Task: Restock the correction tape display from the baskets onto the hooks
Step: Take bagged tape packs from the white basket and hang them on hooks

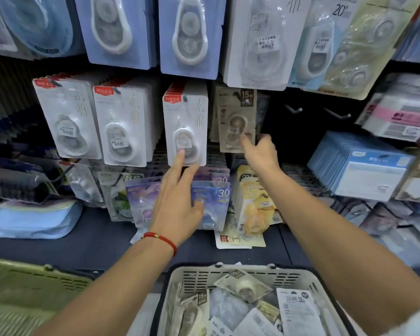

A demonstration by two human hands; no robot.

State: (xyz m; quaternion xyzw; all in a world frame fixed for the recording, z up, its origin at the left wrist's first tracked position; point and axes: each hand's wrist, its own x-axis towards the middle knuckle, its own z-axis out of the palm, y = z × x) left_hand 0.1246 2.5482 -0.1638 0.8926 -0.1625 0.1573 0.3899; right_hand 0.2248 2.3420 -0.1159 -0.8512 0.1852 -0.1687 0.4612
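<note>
A beige 15 m correction tape pack (235,120) hangs on a hook in the middle row. My right hand (261,151) reaches up to its lower right corner, and its fingertips touch the pack. My left hand (177,197) is stretched out flat, its forefinger pressing the bottom of the white correction tape pack (186,132) on the hook to the left. Below, a grey basket (247,275) holds several loose 15 m packs (243,284).
Two bare hooks (294,109) (337,115) stick out right of the beige pack. Full rows of packs hang above and to the left. A green basket (34,282) sits at lower left. Blue packs (364,170) fill the right side, and a dark shelf runs below.
</note>
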